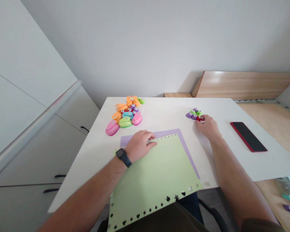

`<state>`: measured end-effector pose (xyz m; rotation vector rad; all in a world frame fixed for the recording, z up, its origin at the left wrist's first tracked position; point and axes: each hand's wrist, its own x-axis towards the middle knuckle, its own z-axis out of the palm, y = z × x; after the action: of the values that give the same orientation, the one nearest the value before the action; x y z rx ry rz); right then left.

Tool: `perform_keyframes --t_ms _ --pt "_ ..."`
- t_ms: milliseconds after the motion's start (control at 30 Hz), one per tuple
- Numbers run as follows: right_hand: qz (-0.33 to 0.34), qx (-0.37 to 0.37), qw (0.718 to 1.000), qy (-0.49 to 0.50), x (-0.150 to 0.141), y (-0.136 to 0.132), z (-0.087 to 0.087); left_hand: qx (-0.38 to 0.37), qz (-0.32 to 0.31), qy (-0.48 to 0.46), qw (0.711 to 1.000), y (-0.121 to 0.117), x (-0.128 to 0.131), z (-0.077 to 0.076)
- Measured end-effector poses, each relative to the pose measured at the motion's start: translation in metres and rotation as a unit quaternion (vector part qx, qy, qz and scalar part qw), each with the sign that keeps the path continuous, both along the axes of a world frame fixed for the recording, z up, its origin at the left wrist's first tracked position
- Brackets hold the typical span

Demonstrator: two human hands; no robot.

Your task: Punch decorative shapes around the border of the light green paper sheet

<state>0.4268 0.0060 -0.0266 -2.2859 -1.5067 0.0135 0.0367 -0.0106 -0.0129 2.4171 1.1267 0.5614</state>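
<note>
My left hand (140, 145), with a dark watch on the wrist, is at the top edge of a light green paper sheet (157, 174). Its thumb lies on the sheet and the fingers bend around that edge, holding it. Small shapes are punched along the sheet's borders, and its lower edge hangs past the table front. Beneath it lies a purple sheet (183, 141). On the right, my right hand (207, 126) has its fingertips closed around a small red craft punch (199, 118), partly hidden, beside several small purple and green craft punches (193, 112).
Larger craft punches in orange, pink, green and blue (125, 121) are grouped at the back left of the white table (164, 109). A black, red-edged flat slab (248, 137) lies at the right. White cabinets (26, 129) stand left; a wooden headboard (244, 84) is behind.
</note>
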Motion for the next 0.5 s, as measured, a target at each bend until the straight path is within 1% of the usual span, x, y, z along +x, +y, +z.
perform_keyframes --t_ms 100,200,300,333,400,500 --pt "-0.011 0.041 0.999 -0.003 -0.001 -0.002 -0.001 0.001 -0.003 0.005 1.000 0.000 0.000 0.001" --pt "-0.029 0.107 0.994 0.010 -0.006 -0.006 0.002 0.002 -0.007 0.009 1.000 0.002 -0.001 0.001" --pt "-0.018 0.170 0.985 0.034 -0.019 -0.009 0.007 0.000 -0.006 0.011 1.000 0.003 -0.002 0.000" --pt "-0.002 0.182 0.982 0.042 -0.026 -0.008 0.009 -0.002 -0.004 0.011 1.000 0.003 -0.002 -0.001" --pt "0.057 0.185 0.980 0.048 -0.043 -0.006 0.014 -0.003 -0.003 0.009 1.000 0.003 -0.002 -0.002" --pt "0.183 0.139 0.972 0.039 -0.076 0.005 0.024 0.002 -0.003 0.010 1.000 0.002 -0.002 -0.002"
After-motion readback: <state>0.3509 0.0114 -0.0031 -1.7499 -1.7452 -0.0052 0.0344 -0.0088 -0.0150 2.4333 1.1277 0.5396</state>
